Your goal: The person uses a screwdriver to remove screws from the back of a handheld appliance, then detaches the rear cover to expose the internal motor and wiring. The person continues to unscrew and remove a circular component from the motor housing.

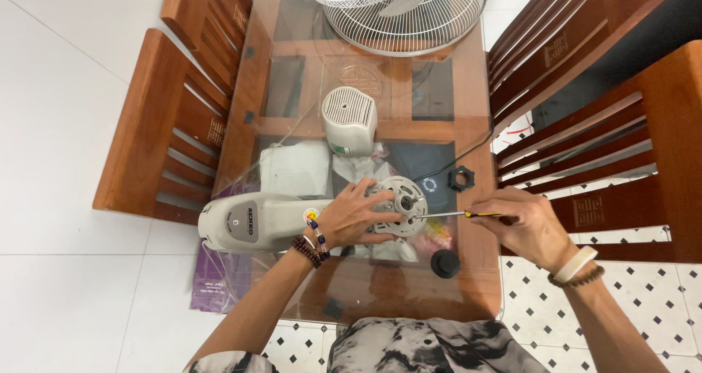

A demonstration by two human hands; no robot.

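A grey-white fan body (252,223) lies on its side across the glass table (468,124). Its round motor front plate (406,203) faces right. My left hand (353,216) grips the motor end of the fan body and steadies it. My right hand (528,225) holds a thin screwdriver (457,214) with a yellow-and-black handle. The screwdriver tip touches the motor plate near its centre.
A grey rear motor cover (349,118) stands behind the fan. Two white wire fan guards (406,7) lie at the table's far end. A black ring nut (461,178) and a black round cap (444,263) sit on the glass at right. Wooden chairs (175,124) flank the table.
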